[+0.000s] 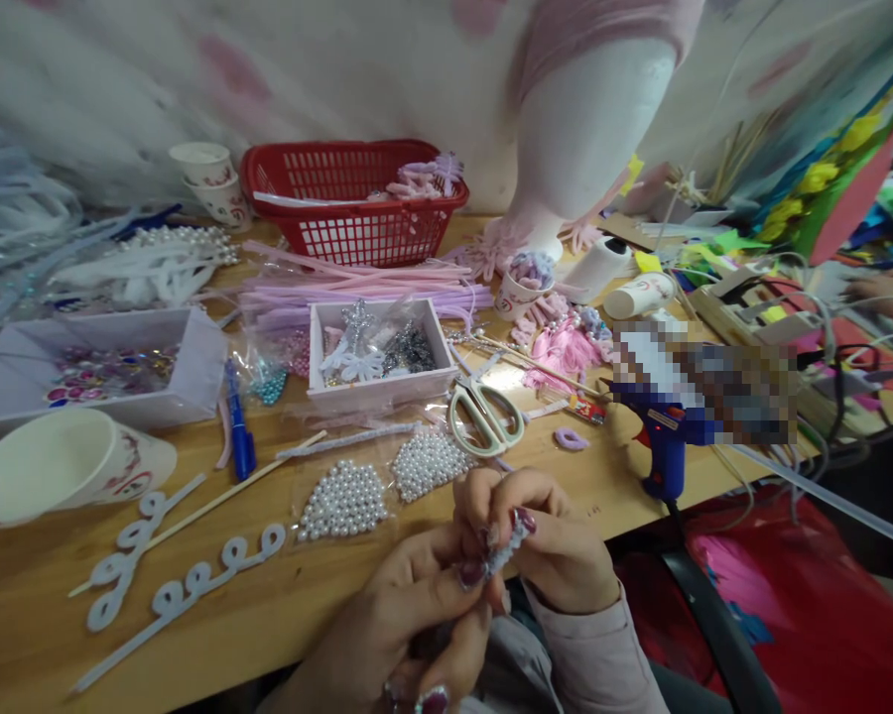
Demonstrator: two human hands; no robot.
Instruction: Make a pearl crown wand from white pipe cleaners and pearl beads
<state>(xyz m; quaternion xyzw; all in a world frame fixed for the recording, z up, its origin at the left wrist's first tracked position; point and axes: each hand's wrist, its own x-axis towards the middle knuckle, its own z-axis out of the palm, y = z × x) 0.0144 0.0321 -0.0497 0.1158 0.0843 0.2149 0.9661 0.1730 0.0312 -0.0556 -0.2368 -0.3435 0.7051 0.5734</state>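
Observation:
Near the table's front edge, my left hand and my right hand meet, fingers pinched round a small pale fuzzy strip. Part of the strip is hidden between the fingertips. Just beyond my hands lie two bags of pearl beads and scissors with cream handles. Two curled white fuzzy stems rest at the left by a thin wooden stick. A small purple fuzzy ring lies to the right.
A blue glue gun stands at the right edge. Behind are a white box of ornaments, pink and lilac stems, a red basket and a white mannequin form. A paper cup lies left.

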